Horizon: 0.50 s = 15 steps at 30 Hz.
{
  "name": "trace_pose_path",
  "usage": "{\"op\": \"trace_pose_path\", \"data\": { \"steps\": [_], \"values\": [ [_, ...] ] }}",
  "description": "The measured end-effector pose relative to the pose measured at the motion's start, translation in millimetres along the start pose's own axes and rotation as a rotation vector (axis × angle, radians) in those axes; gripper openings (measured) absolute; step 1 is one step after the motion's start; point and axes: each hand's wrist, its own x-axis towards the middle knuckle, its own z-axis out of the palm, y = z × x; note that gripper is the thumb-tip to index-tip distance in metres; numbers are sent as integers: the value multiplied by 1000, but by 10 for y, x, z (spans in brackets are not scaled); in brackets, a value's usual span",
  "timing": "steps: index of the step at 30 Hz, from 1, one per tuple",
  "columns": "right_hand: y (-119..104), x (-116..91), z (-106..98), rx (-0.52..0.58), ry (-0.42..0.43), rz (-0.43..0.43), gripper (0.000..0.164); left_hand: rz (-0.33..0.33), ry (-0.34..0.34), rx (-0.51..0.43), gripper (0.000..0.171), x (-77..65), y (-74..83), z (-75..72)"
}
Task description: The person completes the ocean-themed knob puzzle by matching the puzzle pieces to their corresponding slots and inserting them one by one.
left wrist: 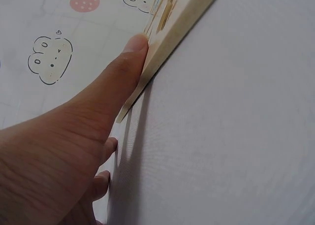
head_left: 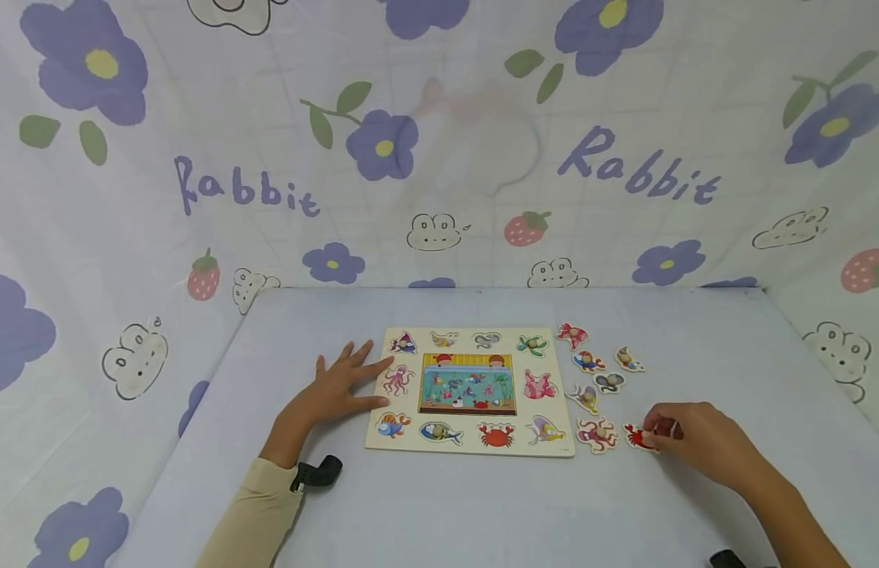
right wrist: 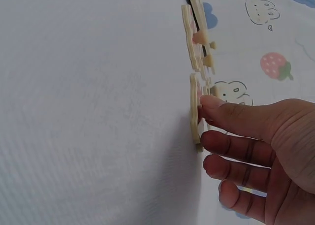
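A wooden peg puzzle board (head_left: pixel 470 338) with sea-animal shapes around an aquarium picture lies flat on the table. My left hand (head_left: pixel 340 388) spreads its fingers at the board's left side. In the left wrist view the thumb (left wrist: pixel 130 57) touches the board's edge (left wrist: pixel 162 62). Off the board's lower right corner, my right hand (head_left: pixel 695 438) pinches a red crab puzzle piece (head_left: pixel 634 436) by its knob. The right wrist view shows this piece (right wrist: pixel 194 109) edge-on beside the thumb. Just left of it lies a pink octopus piece (head_left: pixel 596 435).
More knobbed pieces lie right of the board: a pink fish piece (head_left: pixel 572 335), a blue-and-red fish piece (head_left: pixel 588 361), a snail-like piece (head_left: pixel 629 360), a grey piece (head_left: pixel 609 383) and a yellow-and-purple fish piece (head_left: pixel 585 398). A patterned curtain (head_left: pixel 475 221) stands behind the table.
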Motion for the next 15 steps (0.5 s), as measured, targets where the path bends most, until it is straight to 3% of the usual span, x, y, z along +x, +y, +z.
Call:
{"op": "trace_pose_path", "data": {
  "steps": [15],
  "values": [
    [12, 27, 17, 18, 9, -27, 10, 1, -2, -5, 80, 23, -34, 21]
  ]
}}
